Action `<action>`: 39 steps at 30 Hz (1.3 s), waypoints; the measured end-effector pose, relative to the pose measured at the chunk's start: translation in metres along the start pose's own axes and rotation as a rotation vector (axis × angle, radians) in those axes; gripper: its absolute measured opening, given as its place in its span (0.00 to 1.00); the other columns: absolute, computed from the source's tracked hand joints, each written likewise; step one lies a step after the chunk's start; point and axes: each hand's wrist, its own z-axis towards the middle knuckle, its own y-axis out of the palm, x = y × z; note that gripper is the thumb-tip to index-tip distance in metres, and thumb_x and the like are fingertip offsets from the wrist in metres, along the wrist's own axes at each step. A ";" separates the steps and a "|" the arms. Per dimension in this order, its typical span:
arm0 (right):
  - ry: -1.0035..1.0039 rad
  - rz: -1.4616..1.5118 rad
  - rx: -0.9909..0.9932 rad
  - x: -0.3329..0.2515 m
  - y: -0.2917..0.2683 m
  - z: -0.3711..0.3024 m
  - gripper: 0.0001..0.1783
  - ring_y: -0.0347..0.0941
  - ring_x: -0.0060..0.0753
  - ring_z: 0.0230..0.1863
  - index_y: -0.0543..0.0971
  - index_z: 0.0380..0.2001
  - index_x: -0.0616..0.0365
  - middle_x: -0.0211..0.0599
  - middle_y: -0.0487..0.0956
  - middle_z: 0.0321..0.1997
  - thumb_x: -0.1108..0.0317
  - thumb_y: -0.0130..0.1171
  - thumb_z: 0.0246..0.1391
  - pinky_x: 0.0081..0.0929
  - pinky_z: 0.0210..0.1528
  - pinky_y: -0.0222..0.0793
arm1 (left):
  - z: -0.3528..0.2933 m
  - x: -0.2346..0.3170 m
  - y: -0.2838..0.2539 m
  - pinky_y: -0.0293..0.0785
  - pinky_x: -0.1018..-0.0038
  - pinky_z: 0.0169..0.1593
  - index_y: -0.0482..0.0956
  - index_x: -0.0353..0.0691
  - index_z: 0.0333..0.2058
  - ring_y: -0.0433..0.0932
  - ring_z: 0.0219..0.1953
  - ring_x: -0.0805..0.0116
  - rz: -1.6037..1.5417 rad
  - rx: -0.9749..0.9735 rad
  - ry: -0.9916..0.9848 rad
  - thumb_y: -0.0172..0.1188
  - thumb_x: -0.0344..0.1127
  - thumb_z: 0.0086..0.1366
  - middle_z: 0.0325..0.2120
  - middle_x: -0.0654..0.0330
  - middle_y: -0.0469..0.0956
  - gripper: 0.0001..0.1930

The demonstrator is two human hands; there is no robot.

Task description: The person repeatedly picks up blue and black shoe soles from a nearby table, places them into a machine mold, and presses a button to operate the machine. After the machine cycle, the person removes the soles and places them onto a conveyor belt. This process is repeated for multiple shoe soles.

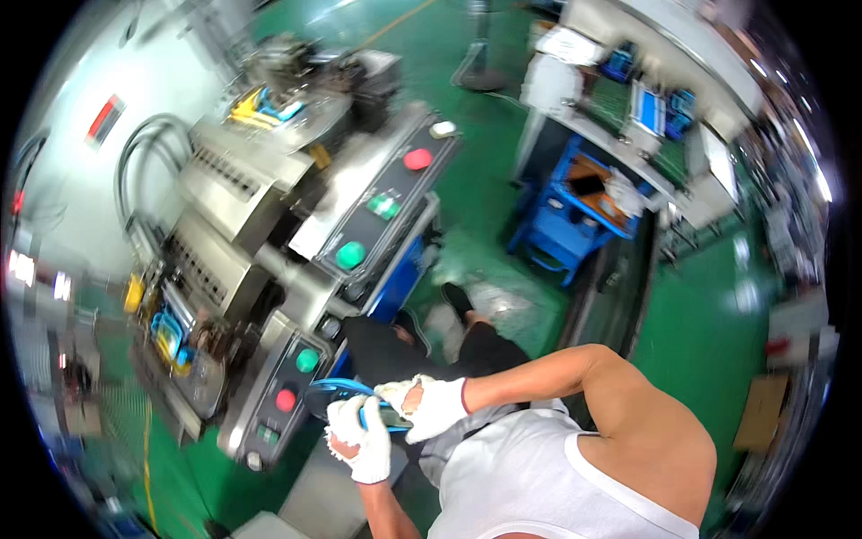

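Observation:
My left hand (364, 440), in a white work glove with fingertips showing, is closed around a curved blue and black piece (339, 386). Its exact kind is too blurred and covered to tell. My right hand (431, 406), gloved in the same way, closes on the near end of that piece, close beside the left. A blue loop and a dark middle stick out beyond the left hand's fingers. Both hands are in front of my waist, near a machine control panel (285, 382) with green and red buttons.
A metal machine (224, 193) with two stations fills the left. A second button panel (382, 211) lies farther off. Blue and yellow parts (260, 110) sit on the far station. A blue cart (561, 220) stands beside a workbench (588, 126) on the green floor; a cardboard box (761, 413) is at right.

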 end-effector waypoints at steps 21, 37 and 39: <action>0.805 0.362 1.701 0.305 -0.539 -0.263 0.22 0.81 0.36 0.39 0.85 0.36 0.68 0.46 0.86 0.40 0.60 0.75 0.44 0.43 0.41 0.79 | 0.091 0.147 0.177 0.79 0.56 0.59 0.78 0.34 0.58 0.80 0.57 0.41 -0.284 -0.670 0.606 0.79 0.35 0.56 0.58 0.43 0.78 0.32; 0.738 -0.816 1.405 0.373 -0.492 -0.257 0.32 0.76 0.48 0.59 0.75 0.63 0.64 0.54 0.79 0.62 0.52 0.63 0.65 0.48 0.62 0.76 | -0.011 0.011 0.102 0.82 0.56 0.51 0.81 0.38 0.55 0.85 0.47 0.45 0.031 -0.332 -0.180 0.69 0.39 0.67 0.46 0.46 0.84 0.20; 0.609 -0.703 1.351 0.337 -0.387 -0.208 0.30 0.79 0.43 0.55 0.77 0.60 0.69 0.55 0.80 0.58 0.49 0.59 0.72 0.41 0.62 0.76 | -0.047 -0.026 0.052 0.79 0.54 0.53 0.83 0.37 0.52 0.84 0.47 0.43 0.197 -0.254 -0.559 0.65 0.43 0.68 0.46 0.46 0.84 0.19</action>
